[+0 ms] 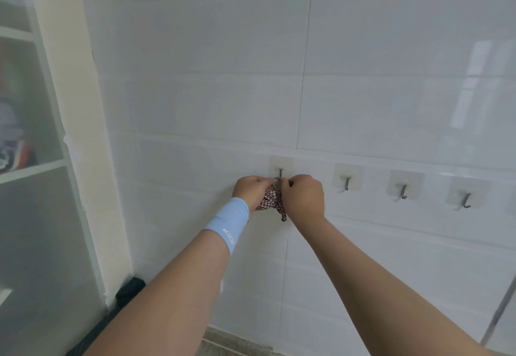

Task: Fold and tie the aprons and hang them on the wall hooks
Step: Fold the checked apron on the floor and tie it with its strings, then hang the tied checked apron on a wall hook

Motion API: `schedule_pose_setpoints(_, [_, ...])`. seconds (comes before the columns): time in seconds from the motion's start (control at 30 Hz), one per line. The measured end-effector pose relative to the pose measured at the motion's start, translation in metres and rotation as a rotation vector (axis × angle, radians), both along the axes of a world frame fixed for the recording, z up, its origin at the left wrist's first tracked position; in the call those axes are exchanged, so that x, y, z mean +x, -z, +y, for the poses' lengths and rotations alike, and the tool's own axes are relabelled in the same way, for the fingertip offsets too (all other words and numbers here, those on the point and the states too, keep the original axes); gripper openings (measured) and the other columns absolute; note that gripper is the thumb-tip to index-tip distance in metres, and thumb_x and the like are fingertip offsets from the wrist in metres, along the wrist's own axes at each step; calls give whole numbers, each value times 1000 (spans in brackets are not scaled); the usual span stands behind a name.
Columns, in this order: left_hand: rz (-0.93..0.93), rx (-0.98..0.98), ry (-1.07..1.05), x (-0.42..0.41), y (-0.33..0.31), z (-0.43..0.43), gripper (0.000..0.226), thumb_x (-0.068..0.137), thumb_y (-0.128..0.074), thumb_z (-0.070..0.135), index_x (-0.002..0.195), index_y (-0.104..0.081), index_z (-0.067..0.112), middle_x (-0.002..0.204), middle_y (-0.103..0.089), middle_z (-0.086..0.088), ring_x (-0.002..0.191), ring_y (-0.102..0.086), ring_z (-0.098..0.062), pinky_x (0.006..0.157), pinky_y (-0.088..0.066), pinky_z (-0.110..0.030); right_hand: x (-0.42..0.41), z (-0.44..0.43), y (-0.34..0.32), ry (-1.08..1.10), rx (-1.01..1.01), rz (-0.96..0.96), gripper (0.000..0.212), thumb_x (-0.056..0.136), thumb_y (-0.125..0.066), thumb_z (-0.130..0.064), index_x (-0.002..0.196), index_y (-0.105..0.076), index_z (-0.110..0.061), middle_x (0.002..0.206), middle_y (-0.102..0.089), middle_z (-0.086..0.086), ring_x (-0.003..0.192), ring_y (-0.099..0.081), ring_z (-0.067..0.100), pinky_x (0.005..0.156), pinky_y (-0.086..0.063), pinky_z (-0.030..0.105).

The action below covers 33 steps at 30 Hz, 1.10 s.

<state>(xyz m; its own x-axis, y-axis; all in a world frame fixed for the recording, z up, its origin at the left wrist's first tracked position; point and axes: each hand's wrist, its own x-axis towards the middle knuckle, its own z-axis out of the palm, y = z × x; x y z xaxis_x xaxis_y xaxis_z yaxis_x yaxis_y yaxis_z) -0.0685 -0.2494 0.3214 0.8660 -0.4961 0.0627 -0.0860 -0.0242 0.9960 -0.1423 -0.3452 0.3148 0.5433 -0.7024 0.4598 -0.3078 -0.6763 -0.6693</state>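
So the gear here is a light blue stretchy fabric wristband (227, 223) on the left wrist, right behind the left hand (250, 190). It's a wide, smooth tube, kinda like a cut-off cooling sleeve. There's a small white printed logo (229, 235) near the wristband's elbow-side edge. Below the wristband the forearm is bare. Same for the right hand (303, 197) and its forearm.
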Motion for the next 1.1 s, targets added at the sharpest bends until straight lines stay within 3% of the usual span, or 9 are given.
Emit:
schedule_pose_setpoints(0.23, [-360, 108, 15, -9, 47, 19, 11, 91, -59, 26, 95, -70, 25, 100, -69, 9, 97, -64, -8, 87, -50, -25, -12, 6, 37, -139, 6, -50, 36, 99, -49, -26, 65, -54, -16, 62, -56, -1, 63, -52, 20, 50, -32, 25])
schedule_pose_setpoints(0.33, [-511, 203, -14, -6, 53, 18, 21, 94, -54, 31, 106, -69, 24, 109, -67, 6, 103, -62, -12, 93, -50, -31, -19, 10, 56, -130, -246, -85, 21, 97, -49, -26, 94, -67, -17, 93, -64, 1, 90, -53, 23, 74, -42, 33])
schedule_pose_setpoints(0.4, [-605, 322, -5, -6, 53, 18, 30, 94, -49, 36, 118, -65, 26, 119, -64, 4, 113, -57, -17, 100, -47, -37, -25, 11, 68, -88, -444, -12, 23, 95, -54, -29, 109, -68, -18, 106, -63, 2, 100, -53, 27, 80, -44, 39])
schedule_pose_setpoints(0.53, [-708, 492, 22, -15, 50, 25, 48, 99, -46, 36, 145, -43, 23, 148, -43, 0, 136, -36, -24, 113, -32, -39, -39, 11, 68, -158, -465, 115, 37, 97, -54, -33, 130, -59, -16, 125, -60, 4, 115, -50, 30, 92, -39, 42])
schedule_pose_setpoints(0.63, [-753, 443, -20, -23, 51, 40, 51, 99, -47, 37, 148, -39, 25, 151, -39, 4, 138, -33, -21, 114, -30, -36, -47, 19, 63, -116, -466, 29, 36, 95, -56, -29, 127, -61, -16, 125, -59, 6, 116, -51, 30, 94, -40, 43])
schedule_pose_setpoints(0.77, [-750, 414, -73, -27, 67, 67, 41, 98, -49, 35, 139, -49, 26, 140, -49, 4, 130, -40, -19, 109, -35, -34, -51, 42, 70, -159, -549, -192, 25, 87, -55, -18, 109, -67, -15, 103, -59, 4, 93, -55, 26, 80, -46, 38])
schedule_pose_setpoints(0.87, [-683, 470, -85, -21, 96, 96, 38, 99, -48, 35, 136, -52, 27, 136, -51, 5, 127, -43, -17, 107, -39, -38, -45, 69, 95, -266, -545, -231, 19, 85, -58, -12, 102, -68, -14, 94, -57, 2, 83, -53, 22, 72, -44, 34])
schedule_pose_setpoints(1.0, [-502, 584, -97, -4, 160, 152, 35, 99, -48, 31, 135, -50, 27, 133, -51, 5, 124, -46, -17, 105, -42, -39, -23, 110, 156, -477, -309, 55, 20, 92, -53, -14, 103, -69, -19, 97, -61, -1, 83, -60, 23, 67, -47, 33])
schedule_pose_setpoints(1.1, [-365, 708, -108, 14, 214, 199, 38, 100, -47, 29, 138, -47, 25, 136, -50, 3, 122, -49, -18, 105, -43, -40, 3, 140, 210, -632, -115, 426, 27, 97, -47, -19, 114, -67, -21, 116, -65, 0, 101, -62, 23, 82, -50, 32])
